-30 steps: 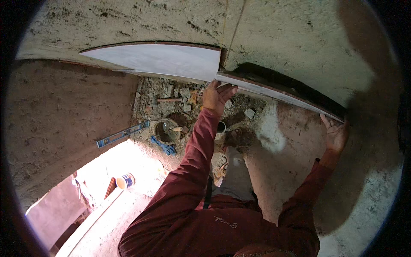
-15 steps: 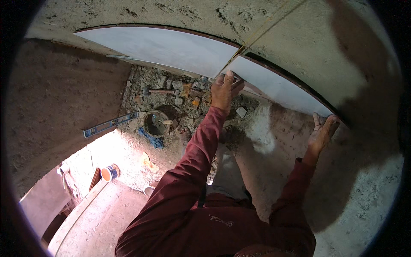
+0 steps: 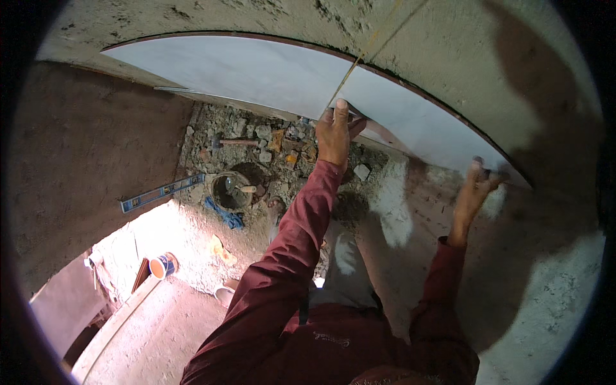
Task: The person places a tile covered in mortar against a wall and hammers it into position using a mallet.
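On my feed, upper centre, the left hand (image 3: 333,133) grips the white panel (image 3: 410,106) by its lower corner; at right, the blurred right hand (image 3: 475,189) spreads wide fingers at its edge.

From where I stand, the room is mostly dim. The strongest light is at the lower left, where the ground (image 3: 170,224) is so white with glare that its detail is lost. The brown wall (image 3: 96,141) above it lies in dull shade. On the right, broad dark shadows fall over the pale wall (image 3: 443,58), and the yellow string (image 3: 347,78) throws a thin one. The right hand's fingers (image 3: 477,168) are blurred by movement; the left hand (image 3: 333,140) looks sharper. Edges bend toward a black, round border.
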A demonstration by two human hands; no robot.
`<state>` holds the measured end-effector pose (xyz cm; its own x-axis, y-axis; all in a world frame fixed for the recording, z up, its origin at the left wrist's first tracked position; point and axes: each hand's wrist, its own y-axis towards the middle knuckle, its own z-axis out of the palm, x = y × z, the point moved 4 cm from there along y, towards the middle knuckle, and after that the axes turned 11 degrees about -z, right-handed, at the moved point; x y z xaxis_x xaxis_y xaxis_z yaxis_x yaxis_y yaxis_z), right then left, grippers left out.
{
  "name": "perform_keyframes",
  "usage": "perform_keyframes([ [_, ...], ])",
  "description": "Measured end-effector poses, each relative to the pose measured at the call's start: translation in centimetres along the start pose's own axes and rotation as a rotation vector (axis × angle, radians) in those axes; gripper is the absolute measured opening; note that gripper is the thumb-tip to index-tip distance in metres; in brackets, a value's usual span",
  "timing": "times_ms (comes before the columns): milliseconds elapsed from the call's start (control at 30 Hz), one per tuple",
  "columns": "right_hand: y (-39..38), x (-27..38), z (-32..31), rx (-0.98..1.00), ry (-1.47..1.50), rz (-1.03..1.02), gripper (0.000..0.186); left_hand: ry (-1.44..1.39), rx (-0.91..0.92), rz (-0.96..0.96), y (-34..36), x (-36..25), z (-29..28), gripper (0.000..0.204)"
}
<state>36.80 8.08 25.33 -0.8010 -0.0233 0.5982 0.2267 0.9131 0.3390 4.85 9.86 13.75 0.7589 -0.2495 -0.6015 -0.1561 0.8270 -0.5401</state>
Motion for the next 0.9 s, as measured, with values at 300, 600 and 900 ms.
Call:
perform_keyframes([
  [300, -0.3, -3.0, 9.1, -0.067, -0.034, -0.180, 0.124, 0.091, 0.026, 0.018, -0.3, 0.1, -4.5, 0.069],
  [600, -1.9, -7.7, 12.1, -0.257, -0.001, -0.190, 0.122, 1.295, -0.065, 0.424, 0.1, 8.8, -28.3, 0.043],
  [900, -4.3, -21.3, 24.6, -0.721, -0.293, -0.633, 0.093, 1.216, 0.018, 0.355, 11.8, 33.0, -55.8, 0.037],
])
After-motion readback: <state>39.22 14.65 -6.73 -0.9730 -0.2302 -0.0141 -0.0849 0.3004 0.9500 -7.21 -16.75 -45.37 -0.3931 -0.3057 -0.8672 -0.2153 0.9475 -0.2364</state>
